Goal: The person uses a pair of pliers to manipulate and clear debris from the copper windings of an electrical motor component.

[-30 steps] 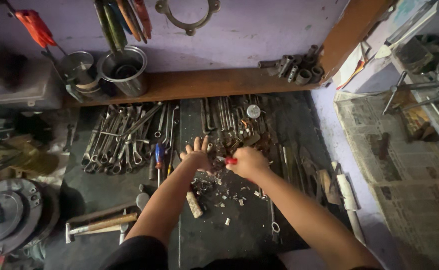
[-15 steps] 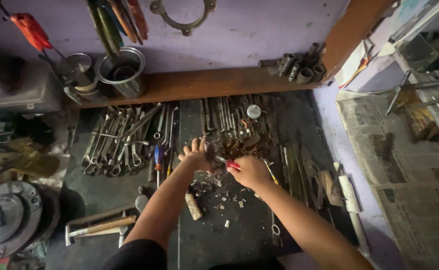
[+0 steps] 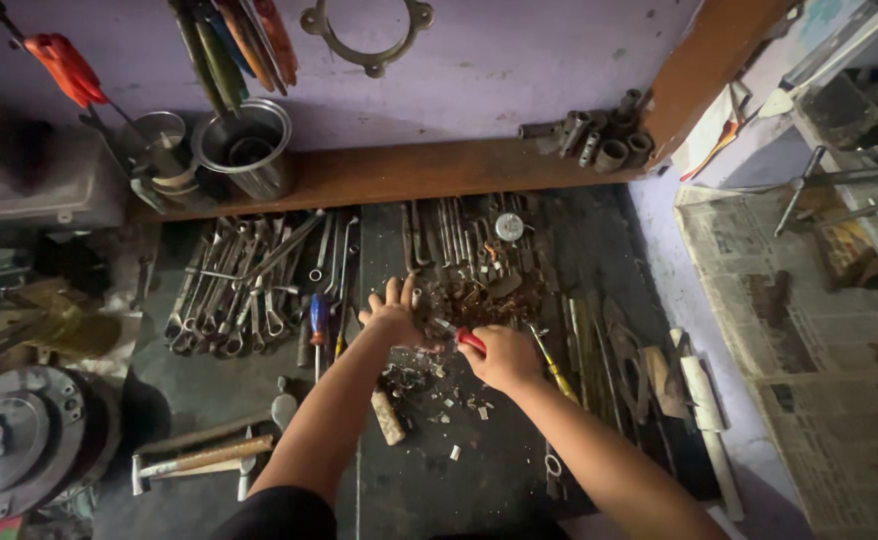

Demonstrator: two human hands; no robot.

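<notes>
Left hand (image 3: 395,312) laid flat, fingers (image 3: 392,291) spread open and pointing toward the wall, palm pressing on the near-left edge of a heap of small rusty parts (image 3: 479,295). Right hand (image 3: 504,357) curled into a fist around a red-handled tool (image 3: 470,341), red grip poking out by the thumb, metal tip aimed left and up toward the left palm; tip itself too small to make out. Heap just beyond both sets of fingertips, touching the left ones.

Left of the left fingers, past a narrow gap: a blue-handled screwdriver (image 3: 318,318), then a crowded spread of wrenches (image 3: 234,290) fanned across the dark bench (image 3: 479,480). Little free room on that side. Right of the right knuckles, nearly touching: a yellow-handled screwdriver (image 3: 555,372), then a row of long files and bars (image 3: 624,350) running out to the bench's right edge. Below the fingers, toward the body: scattered metal scraps (image 3: 429,385) and a short wooden handle (image 3: 389,417), then the most open patch of bench, between the two forearms and the near edge.

Beyond the heap: a round gauge (image 3: 509,227), more rods, then the wooden ledge (image 3: 409,170) closing the far side, with a steel cup (image 3: 249,150) and sockets (image 3: 599,140) on it. Hammers (image 3: 199,458) lying lower left, well apart from the hands.
</notes>
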